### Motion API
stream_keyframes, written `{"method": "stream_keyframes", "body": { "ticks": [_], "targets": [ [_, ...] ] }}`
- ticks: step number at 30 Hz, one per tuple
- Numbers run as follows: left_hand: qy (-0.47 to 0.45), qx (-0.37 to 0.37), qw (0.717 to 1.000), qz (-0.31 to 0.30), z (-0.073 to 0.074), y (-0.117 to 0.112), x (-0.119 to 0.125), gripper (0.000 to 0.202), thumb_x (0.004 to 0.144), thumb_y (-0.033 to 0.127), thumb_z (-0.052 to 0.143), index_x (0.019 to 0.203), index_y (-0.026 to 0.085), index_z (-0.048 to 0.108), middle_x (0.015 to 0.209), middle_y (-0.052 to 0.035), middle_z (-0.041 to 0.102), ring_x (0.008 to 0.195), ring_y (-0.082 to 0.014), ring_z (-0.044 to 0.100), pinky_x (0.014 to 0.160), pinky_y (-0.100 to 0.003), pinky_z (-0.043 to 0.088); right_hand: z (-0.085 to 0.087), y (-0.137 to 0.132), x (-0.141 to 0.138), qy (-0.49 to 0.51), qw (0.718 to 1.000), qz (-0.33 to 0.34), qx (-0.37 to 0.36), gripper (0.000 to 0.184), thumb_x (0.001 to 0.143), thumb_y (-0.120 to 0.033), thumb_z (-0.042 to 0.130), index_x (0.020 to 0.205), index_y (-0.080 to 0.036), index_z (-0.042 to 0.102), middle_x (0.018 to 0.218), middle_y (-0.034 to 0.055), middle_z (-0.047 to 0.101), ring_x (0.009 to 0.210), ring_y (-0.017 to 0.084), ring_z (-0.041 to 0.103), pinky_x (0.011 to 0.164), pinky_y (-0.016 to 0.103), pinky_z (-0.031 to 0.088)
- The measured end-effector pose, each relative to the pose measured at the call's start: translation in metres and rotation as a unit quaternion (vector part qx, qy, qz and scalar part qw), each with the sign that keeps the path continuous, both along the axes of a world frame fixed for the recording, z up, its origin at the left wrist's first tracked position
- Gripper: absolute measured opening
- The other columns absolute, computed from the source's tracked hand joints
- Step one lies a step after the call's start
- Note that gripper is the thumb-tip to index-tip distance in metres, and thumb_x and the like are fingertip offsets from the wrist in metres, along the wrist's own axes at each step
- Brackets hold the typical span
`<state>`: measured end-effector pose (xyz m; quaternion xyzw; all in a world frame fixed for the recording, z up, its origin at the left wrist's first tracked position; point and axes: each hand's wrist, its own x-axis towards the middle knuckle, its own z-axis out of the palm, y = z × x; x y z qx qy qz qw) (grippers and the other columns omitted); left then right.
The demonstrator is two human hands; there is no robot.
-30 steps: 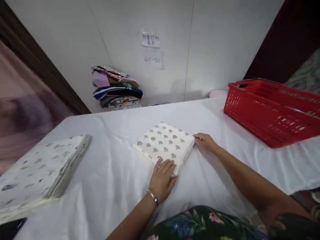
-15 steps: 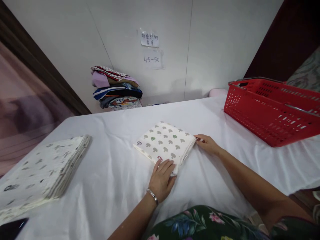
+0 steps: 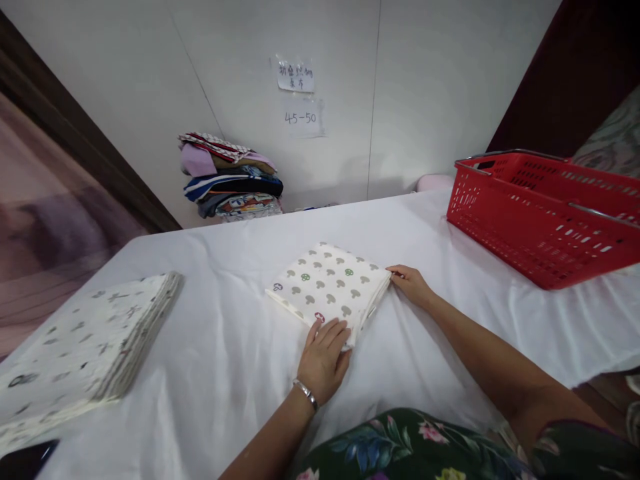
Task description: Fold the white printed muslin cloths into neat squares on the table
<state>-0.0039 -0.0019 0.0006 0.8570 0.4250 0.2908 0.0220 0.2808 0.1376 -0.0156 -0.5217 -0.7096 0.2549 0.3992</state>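
Note:
A folded white cloth (image 3: 327,280) printed with grey mushrooms, plus a few green and red ones, lies flat in a diamond shape before me. My left hand (image 3: 324,357) rests on its near corner, fingers stretched out over the top and thumb beside the edge; a silver bracelet circles that wrist. At the right corner, my right hand (image 3: 411,285) pinches the layers between thumb and fingers. The fingertips there are partly hidden by the fabric. Off to the left sits a stack of folded white printed cloths (image 3: 85,347).
A white sheet (image 3: 215,373) covers the table. A red plastic basket (image 3: 530,220) with metal handles stands at the right. Against the wall is a pile of folded fabrics (image 3: 233,177), below paper notes (image 3: 300,119). A dark phone (image 3: 30,460) lies at lower left.
The view has shifted slightly. Both hands stay at the same corners of the cloth, which keeps its shape and place.

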Motion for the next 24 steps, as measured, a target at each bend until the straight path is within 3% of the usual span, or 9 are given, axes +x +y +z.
{"method": "stream_keyframes", "body": {
  "ticks": [9, 12, 16, 24],
  "targets": [
    [-0.016, -0.006, 1.000, -0.004, -0.001, 0.000, 0.001, 0.030, 0.082, 0.021, 0.050, 0.111, 0.020, 0.056, 0.116, -0.0062, 0.061, 0.116, -0.0218, 0.049, 0.106, -0.050, 0.026, 0.000, 0.000, 0.006, 0.003, 0.999, 0.011, -0.039, 0.026, 0.077, -0.027, 0.052, 0.099, -0.023, 0.066, 0.095, 0.0021, 0.066, 0.082, 0.017, 0.059, 0.075, 0.031, 0.047],
    [-0.020, -0.015, 1.000, -0.002, 0.004, 0.000, 0.002, 0.028, 0.082, 0.028, 0.053, 0.109, 0.020, 0.057, 0.114, -0.0065, 0.062, 0.113, -0.0222, 0.051, 0.105, -0.049, 0.027, 0.006, -0.005, 0.007, -0.030, 0.999, 0.030, -0.003, 0.030, 0.077, -0.027, 0.053, 0.106, -0.025, 0.063, 0.107, 0.0039, 0.062, 0.093, 0.019, 0.058, 0.075, 0.031, 0.048],
    [-0.026, -0.039, 0.999, 0.019, 0.017, 0.004, 0.008, 0.024, 0.082, 0.036, 0.054, 0.100, 0.021, 0.060, 0.106, -0.0061, 0.064, 0.103, -0.0218, 0.055, 0.100, -0.047, 0.031, 0.016, -0.009, 0.002, -0.071, 0.992, 0.062, 0.078, 0.031, 0.079, -0.022, 0.050, 0.107, -0.026, 0.063, 0.116, 0.0044, 0.059, 0.109, 0.020, 0.052, 0.092, 0.037, 0.044],
    [0.047, -0.085, 0.991, 0.095, 0.030, 0.029, 0.032, 0.012, 0.083, 0.028, 0.053, 0.079, 0.021, 0.061, 0.083, -0.0023, 0.062, 0.081, -0.0190, 0.055, 0.075, -0.037, 0.040, 0.028, 0.002, -0.006, -0.215, 0.959, 0.116, 0.143, 0.029, 0.085, -0.019, 0.043, 0.097, -0.027, 0.068, 0.104, 0.0040, 0.064, 0.100, 0.021, 0.055, 0.087, 0.040, 0.047]
  ]
}}
